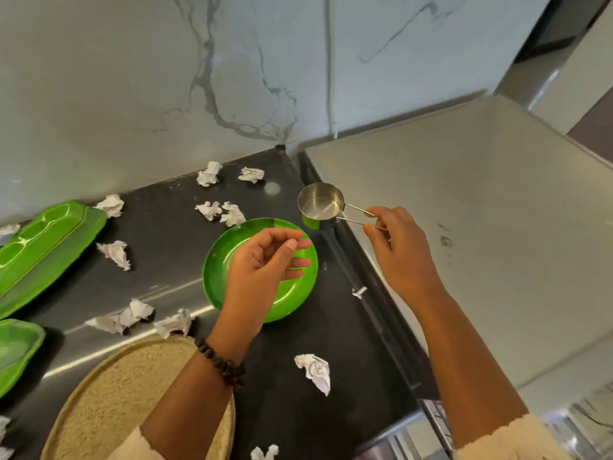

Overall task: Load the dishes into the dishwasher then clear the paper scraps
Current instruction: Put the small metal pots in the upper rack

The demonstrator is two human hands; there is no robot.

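A small steel cup with a wire handle hangs just above the black counter's right edge, and my right hand pinches that handle. My left hand hovers over a round green plate on the counter, fingers loosely curled and holding nothing. Several crumpled paper scraps lie around, one near the front and a pair behind the plate. A long green sectioned tray and another green tray sit at the left.
A round woven mat lies at the front left. A grey flat surface adjoins the counter on the right. A marble wall rises behind. At the bottom right, part of a wire rack shows.
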